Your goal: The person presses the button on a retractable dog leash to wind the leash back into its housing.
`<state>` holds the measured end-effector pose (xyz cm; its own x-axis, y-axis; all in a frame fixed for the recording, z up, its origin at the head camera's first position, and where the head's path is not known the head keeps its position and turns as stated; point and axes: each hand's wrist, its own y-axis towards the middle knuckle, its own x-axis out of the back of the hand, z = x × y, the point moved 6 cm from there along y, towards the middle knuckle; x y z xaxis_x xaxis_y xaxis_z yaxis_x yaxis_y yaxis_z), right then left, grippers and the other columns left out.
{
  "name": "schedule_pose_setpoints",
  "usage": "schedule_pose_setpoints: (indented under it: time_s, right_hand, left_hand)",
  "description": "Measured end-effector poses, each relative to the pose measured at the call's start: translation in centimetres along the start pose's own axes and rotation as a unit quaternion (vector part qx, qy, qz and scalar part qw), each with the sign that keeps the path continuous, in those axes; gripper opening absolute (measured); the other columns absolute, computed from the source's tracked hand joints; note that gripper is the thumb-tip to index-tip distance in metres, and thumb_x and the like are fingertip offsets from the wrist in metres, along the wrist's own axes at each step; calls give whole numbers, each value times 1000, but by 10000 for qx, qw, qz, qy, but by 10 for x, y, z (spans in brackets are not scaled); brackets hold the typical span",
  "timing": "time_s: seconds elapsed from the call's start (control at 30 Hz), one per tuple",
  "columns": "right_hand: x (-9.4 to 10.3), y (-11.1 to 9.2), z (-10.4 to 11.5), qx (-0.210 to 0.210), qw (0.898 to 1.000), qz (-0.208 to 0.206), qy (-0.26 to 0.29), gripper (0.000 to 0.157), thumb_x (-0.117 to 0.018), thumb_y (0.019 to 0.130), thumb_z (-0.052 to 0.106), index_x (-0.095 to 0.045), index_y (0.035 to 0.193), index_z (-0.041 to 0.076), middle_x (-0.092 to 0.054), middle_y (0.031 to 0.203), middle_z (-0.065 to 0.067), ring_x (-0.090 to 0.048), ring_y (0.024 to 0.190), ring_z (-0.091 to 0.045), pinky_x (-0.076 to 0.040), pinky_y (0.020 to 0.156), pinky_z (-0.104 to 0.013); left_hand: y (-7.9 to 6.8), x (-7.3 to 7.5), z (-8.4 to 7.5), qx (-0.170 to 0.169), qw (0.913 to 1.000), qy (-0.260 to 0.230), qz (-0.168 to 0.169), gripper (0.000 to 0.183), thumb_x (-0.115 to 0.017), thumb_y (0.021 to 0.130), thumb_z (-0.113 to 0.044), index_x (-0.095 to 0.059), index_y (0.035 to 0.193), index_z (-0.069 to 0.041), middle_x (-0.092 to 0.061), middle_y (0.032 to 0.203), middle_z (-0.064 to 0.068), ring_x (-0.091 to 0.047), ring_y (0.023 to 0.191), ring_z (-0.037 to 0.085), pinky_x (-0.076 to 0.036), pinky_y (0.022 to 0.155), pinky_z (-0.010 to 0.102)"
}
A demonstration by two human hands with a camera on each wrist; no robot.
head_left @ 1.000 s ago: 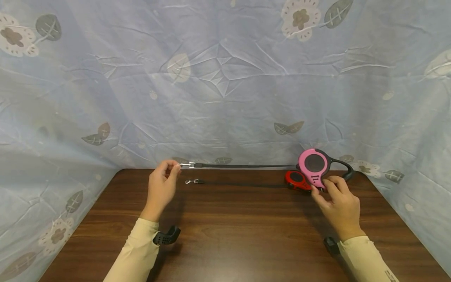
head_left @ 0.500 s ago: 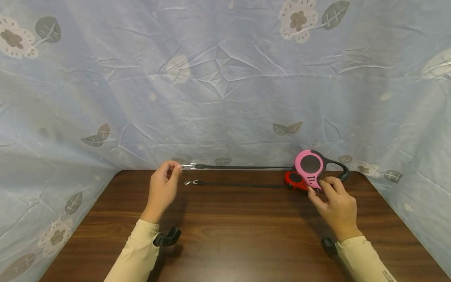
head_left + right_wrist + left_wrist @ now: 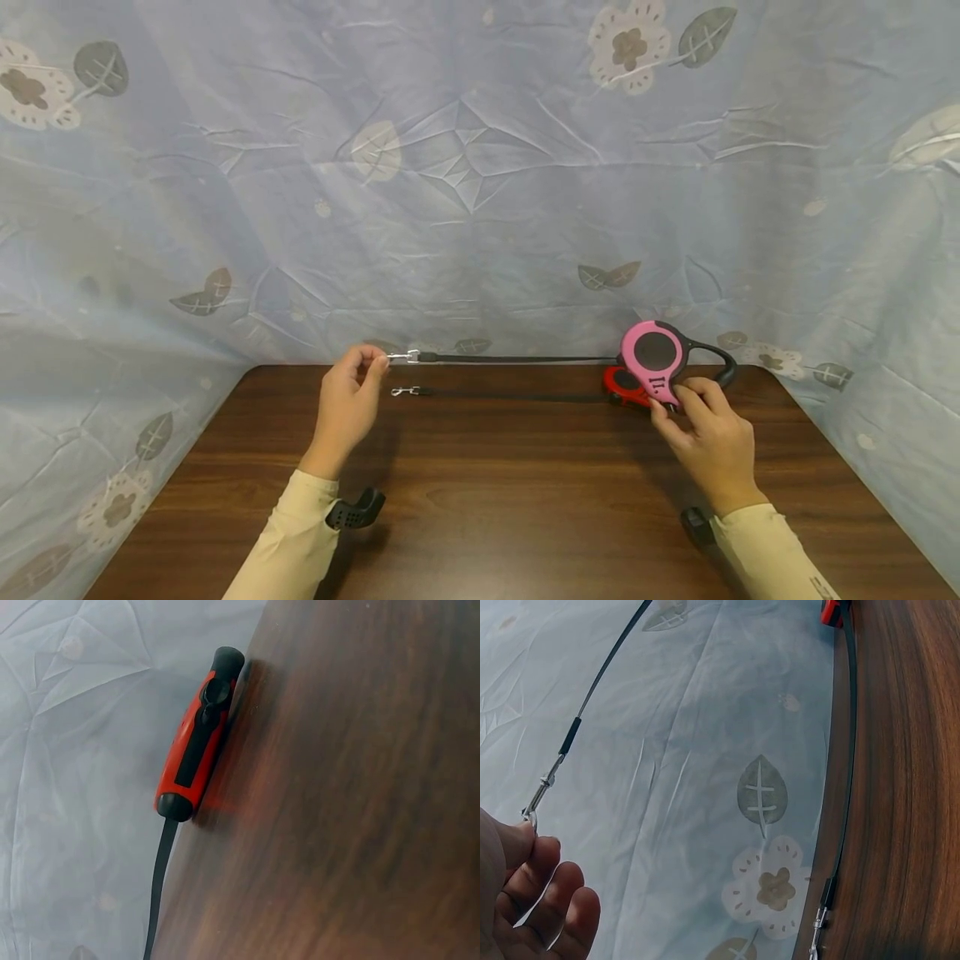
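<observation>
My right hand (image 3: 708,446) pinches the lower end of a pink and black retractable dog leash (image 3: 654,354), held up with its loop handle to the right. Its black strap (image 3: 517,359) runs left, drawn out nearly level, to a metal snap hook (image 3: 405,357). My left hand (image 3: 348,408) pinches that snap hook between thumb and fingertips, as the left wrist view also shows. A red retractable leash (image 3: 196,742) lies on the table behind the pink one, partly covered by it in the head view. My right hand does not appear in the right wrist view.
The red leash's strap (image 3: 851,750) stretches left along the table's far part to its own snap hook (image 3: 405,391). A dark wood table (image 3: 510,500) lies below both hands. Pale blue patterned cloth (image 3: 480,217) hangs behind and at the sides.
My right hand and the pink leash have shifted slightly left, and the strap span between the hands is a little shorter. The head view has also drifted slightly. My left hand keeps its pinch.
</observation>
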<state>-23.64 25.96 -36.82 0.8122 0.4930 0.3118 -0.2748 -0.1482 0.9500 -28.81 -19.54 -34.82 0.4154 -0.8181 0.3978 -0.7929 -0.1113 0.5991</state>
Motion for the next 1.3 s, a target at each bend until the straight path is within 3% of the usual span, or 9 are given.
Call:
schedule_pose_setpoints:
  time_s: [1.3]
  right_hand:
    - [-5,0,11,99,9996,143,242,38,-63,86,38,-68,87,1,-60,86,-11,-46,50,-11,-40,38,-30]
  left_hand:
    - [-4,-12,-14,-437,9982,148,382,11,-61,94,-22,-64,94,-11,-63,83,-1,-58,72,10,-47,63,27]
